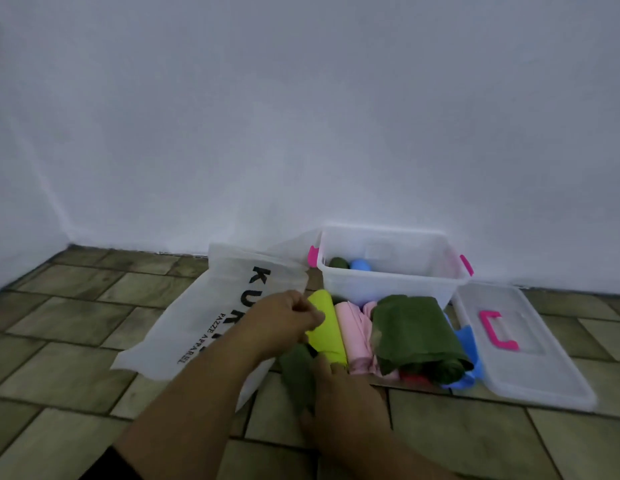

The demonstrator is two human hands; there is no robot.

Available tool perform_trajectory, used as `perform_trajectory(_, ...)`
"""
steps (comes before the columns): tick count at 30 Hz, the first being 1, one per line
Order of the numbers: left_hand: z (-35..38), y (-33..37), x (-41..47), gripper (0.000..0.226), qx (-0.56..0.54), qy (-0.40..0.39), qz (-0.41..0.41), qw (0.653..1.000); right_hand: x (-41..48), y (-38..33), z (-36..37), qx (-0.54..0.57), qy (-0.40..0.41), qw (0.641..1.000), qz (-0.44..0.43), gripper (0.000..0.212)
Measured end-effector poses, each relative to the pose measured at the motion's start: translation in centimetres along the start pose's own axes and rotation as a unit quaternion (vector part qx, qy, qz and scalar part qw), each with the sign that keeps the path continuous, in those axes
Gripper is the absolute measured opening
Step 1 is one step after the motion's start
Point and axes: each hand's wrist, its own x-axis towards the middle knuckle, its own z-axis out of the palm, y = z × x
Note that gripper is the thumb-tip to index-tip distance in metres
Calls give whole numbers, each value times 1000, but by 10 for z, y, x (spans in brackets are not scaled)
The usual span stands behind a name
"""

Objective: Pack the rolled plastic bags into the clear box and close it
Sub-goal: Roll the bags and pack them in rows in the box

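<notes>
The clear box with pink latches stands open against the wall, holding a dark green roll and a blue roll. In front of it lies a row of rolled bags: yellow-green, pink, a large dark green one, with blue and red showing underneath. My left hand grips the far end of the yellow-green roll. My right hand presses on its near end beside a small dark green roll. The clear lid with a pink handle lies flat at right.
A white bag with black lettering lies on the tiled floor to the left of the rolls. A white wall stands directly behind the box.
</notes>
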Motion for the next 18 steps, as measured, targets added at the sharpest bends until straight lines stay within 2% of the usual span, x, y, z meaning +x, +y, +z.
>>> perform_trajectory(3, 14, -18, -34, 25, -23, -159, -135, 978, -17, 23, -3, 31, -42, 998, 31, 65)
perform_trajectory(5, 41, -33, -57, 29, -57, -241, -178, 952, -37, 41, -7, 61, -55, 994, 70, 56)
perform_trajectory(7, 76, -43, -71, 26, -191, -203, -216, 936, -53, 56, -6, 102, -52, 987, 111, 48)
perform_trajectory(8, 92, -42, -76, 22, -305, -179, -256, 899, -59, 62, -4, 130, -52, 982, 124, 49)
perform_trajectory(9, 107, -42, -77, 22, -377, -148, -282, 870, -63, 66, -2, 149, -51, 979, 126, 53)
perform_trajectory(10, 120, -41, -74, 23, -414, -110, -291, 855, -67, 67, 0, 158, -56, 978, 123, 61)
perform_trajectory(12, 137, -35, -66, 24, -446, -63, -282, 847, -74, 67, 1, 166, -49, 978, 120, 73)
perform_trajectory(14, 144, -26, -61, 30, -473, -60, -275, 835, -82, 68, 1, 192, -30, 974, 120, 77)
perform_trajectory(16, 140, -22, -57, 31, -503, -72, -277, 816, -90, 72, 0, 212, -25, 971, 111, 69)
perform_trajectory(18, 136, -23, -53, 28, -508, -83, -267, 815, -96, 77, -1, 218, -40, 970, 100, 62)
